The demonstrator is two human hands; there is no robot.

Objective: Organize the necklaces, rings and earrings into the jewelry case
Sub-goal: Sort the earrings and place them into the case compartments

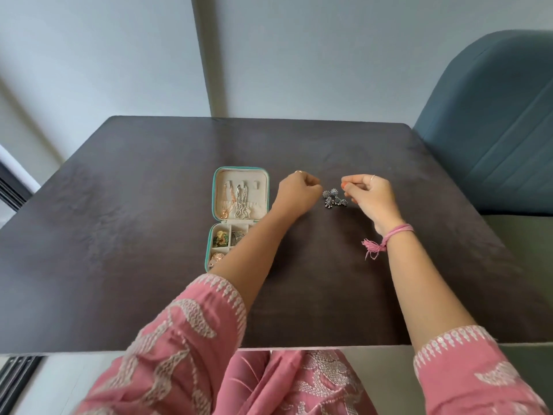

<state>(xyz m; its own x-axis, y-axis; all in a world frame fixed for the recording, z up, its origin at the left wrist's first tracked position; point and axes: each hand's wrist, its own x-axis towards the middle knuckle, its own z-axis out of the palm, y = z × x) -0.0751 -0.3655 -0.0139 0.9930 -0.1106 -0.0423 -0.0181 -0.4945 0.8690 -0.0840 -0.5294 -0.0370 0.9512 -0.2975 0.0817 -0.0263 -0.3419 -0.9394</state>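
Silver-grey earrings (335, 199) lie in a small cluster on the dark table (149, 175), between the two hands and right of the open jewelry case (239, 217). The right hand (369, 194) is nearer, fingertips curled just beside them; whether it pinches anything is unclear. The left hand (296, 194) is fisted, apparently empty. They look oxidized, fan-shaped, with dangling beads.

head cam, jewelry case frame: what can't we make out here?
- Head view: left forearm covers the right-hand trays of the jewelry case.
- Dark earrings: too small to count pieces.
- Left hand, right hand: curled fingers hide whether either pinches anything.
- Chair: cut off by the right edge.
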